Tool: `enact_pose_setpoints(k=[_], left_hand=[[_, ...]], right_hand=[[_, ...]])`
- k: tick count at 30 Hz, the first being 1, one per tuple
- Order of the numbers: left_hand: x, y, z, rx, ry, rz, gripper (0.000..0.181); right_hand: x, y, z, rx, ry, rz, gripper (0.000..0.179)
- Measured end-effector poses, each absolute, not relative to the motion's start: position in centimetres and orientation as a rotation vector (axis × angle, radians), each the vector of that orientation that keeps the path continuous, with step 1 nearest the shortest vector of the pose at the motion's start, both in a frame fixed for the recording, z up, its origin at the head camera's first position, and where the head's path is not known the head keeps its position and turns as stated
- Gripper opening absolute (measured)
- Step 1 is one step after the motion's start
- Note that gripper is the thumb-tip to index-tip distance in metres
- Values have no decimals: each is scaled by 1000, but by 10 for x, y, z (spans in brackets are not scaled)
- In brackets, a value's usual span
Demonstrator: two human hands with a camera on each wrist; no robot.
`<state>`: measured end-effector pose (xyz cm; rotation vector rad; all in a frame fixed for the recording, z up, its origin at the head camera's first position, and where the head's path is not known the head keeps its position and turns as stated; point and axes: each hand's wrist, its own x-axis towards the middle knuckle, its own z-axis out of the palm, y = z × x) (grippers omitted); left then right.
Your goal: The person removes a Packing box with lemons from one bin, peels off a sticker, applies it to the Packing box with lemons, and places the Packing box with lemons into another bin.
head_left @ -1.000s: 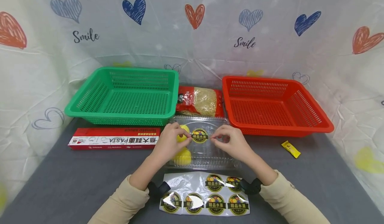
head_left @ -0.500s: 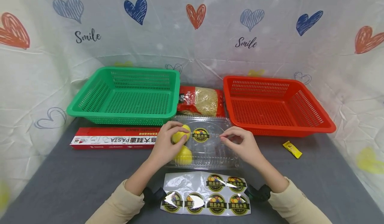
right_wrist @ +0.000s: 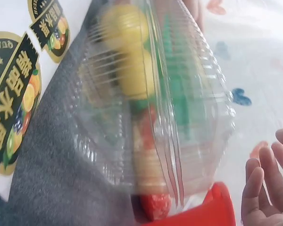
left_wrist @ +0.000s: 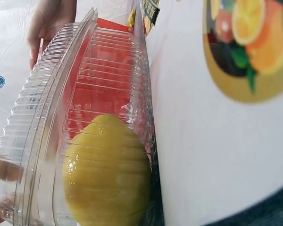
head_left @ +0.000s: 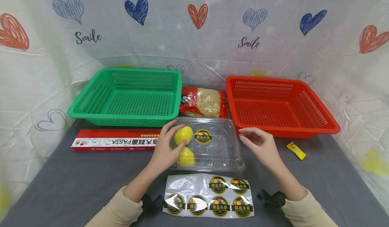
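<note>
A clear plastic clamshell box (head_left: 222,152) sits closed on the table with two yellow lemons (head_left: 183,135) in its left end. A round fruit label (head_left: 203,136) is on the middle of its lid. My left hand (head_left: 165,149) lies over the box's left end, thumb and fingers spread beside the lemons. In the left wrist view one lemon (left_wrist: 106,174) shows through the ribbed wall. Off the box's right side is my right hand (head_left: 261,146), its fingers loosely bent with nothing between them; the right wrist view shows these fingers (right_wrist: 266,181) apart from the box.
In front of the box lies a sheet of round labels (head_left: 209,196). Behind are a green basket (head_left: 124,120), a red basket (head_left: 282,130) and a noodle bag (head_left: 206,102) between them. A pasta box (head_left: 115,141) lies left, a small yellow packet (head_left: 296,151) right.
Both hands have drawn apart from beside the lid's label. The right hand has moved right, past the box's edge; the left has shifted slightly left, uncovering more of the lemons.
</note>
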<state>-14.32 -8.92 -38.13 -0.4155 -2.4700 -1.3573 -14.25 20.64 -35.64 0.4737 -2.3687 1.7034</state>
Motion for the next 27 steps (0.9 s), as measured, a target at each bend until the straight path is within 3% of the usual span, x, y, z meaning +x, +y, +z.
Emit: enact_pose_setpoints(k=[10,18,27], left_hand=[[-140,-92,-385,-310,-2499,-1543,72],[-141,-97,-388,-173,-2407,-2010,67],[-139,-99,-395,-233,-2350,-2133,71]], right_hand=[[-137,232,-359,245,-2194,1917,27],[-136,253,-360,108,-1970,2220,26],[-135,277,-357,109,-1562,2691,22]])
